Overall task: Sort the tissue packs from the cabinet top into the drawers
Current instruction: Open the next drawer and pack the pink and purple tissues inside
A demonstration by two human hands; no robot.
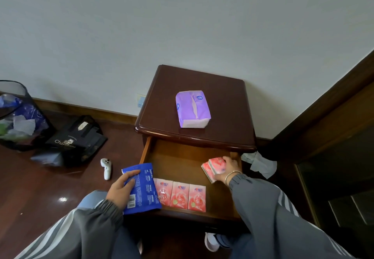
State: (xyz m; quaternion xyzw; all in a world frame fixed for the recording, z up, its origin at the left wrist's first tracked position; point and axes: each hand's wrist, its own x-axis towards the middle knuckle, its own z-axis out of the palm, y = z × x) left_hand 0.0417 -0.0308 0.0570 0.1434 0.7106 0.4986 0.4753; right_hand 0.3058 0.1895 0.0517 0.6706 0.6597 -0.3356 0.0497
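Dark wooden bedside cabinet [228, 104], standing against a pale wall, its top drawer [182, 157] pulled out toward the viewer. On the cabinet top: one purple tissue pack [192, 108], lying flat near the middle, well apart from both hands. In the drawer, along its front edge: three small pink tissue packs [180, 196] laid flat side by side, touching one another. Left hand [121, 187], in a grey striped sleeve — fingers and thumb curled round a blue tissue pack [141, 187], held at the drawer's front left corner, its right edge just beside or overlapping the leftmost pink pack; whether it rests on the drawer rim cannot be told. Right hand [226, 170], wearing a thin bracelet at the wrist, grips a small bundle of pink packs [213, 168] from the side at the drawer's right side, close to the right wall; the bundle is tilted, and whether it touches the drawer floor cannot be told. On the dark wooden floor left of the cabinet: a white handheld controller [106, 167], a black shopping bag [79, 137] and, further left, a mesh waste bin [18, 117] holding plastic and paper. Right of the cabinet — crumpled white tissue [261, 163] on the floor.
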